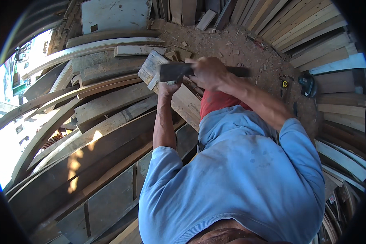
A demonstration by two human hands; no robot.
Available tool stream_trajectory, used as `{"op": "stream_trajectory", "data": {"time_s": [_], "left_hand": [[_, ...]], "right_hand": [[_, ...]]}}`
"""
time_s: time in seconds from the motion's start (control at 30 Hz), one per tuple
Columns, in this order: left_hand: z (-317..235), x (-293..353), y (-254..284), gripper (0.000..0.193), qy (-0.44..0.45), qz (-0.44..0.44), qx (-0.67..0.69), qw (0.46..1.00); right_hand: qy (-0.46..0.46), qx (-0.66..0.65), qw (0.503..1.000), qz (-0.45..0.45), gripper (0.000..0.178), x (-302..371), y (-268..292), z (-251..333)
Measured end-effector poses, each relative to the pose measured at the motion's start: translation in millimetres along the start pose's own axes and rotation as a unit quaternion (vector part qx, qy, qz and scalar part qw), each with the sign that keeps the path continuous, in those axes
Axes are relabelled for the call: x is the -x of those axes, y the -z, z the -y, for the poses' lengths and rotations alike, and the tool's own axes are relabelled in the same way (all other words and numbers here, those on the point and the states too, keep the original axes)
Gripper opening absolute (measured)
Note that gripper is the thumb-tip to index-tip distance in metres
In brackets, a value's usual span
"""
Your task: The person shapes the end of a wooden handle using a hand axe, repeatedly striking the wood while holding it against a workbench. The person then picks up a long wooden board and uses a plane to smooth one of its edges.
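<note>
My right hand (210, 73) is closed around a long, dark, blurred tool (173, 72) that I cannot make out exactly. Its wide flat end reaches left over my other hand, and its far end sticks out to the right. Beneath that wide end, my left hand (169, 88) is closed beside a thin, pale wooden strip (153, 82) and seems to grip it; the tool partly covers the fingers. Both hands are above a thick wooden board (186, 104) that slants away from my lap, its far end whitish and worn.
Stacked planks (114, 87) fill the left side, and more boards (301, 24) lean along the right. On the dirt floor (227, 42) lie wood chips, a yellow tape measure (285, 84) and a teal power tool (308, 84). A pale panel (116, 16) stands at the back left.
</note>
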State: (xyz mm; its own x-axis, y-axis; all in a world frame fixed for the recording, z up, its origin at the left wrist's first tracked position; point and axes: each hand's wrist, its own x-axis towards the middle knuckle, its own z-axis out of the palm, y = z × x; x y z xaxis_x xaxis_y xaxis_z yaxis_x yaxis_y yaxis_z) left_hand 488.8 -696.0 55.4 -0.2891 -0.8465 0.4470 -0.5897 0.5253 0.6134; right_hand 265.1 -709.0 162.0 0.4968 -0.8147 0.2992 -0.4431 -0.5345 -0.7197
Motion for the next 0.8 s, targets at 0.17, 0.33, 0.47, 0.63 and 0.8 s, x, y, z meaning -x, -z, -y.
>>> {"op": "stream_trajectory", "data": {"time_s": [0.17, 0.33, 0.47, 0.63, 0.8], "left_hand": [[-4, 3, 4, 0.025, 0.152, 0.008, 0.108, 0.982], [13, 22, -5, 0.020, 0.088, 0.002, 0.069, 0.994], [-3, 8, 0, 0.022, 0.056, -0.013, 0.056, 0.997], [9, 31, -6, 0.026, 0.203, -0.016, 0.089, 0.975], [18, 27, -6, 0.033, 0.106, 0.031, 0.049, 0.993]], "right_hand": [[-0.028, -0.055, 0.998, -0.023, 0.018, -12, 23, 12], [0.088, -0.204, 0.957, -0.185, 0.019, -12, 3, 28], [-0.148, 0.095, 0.971, 0.164, 0.020, 0, -1, 1], [0.001, -0.056, 0.998, -0.026, 0.022, 6, -8, 5], [-0.168, 0.116, 0.962, 0.181, 0.030, 1, -4, -5]]}}
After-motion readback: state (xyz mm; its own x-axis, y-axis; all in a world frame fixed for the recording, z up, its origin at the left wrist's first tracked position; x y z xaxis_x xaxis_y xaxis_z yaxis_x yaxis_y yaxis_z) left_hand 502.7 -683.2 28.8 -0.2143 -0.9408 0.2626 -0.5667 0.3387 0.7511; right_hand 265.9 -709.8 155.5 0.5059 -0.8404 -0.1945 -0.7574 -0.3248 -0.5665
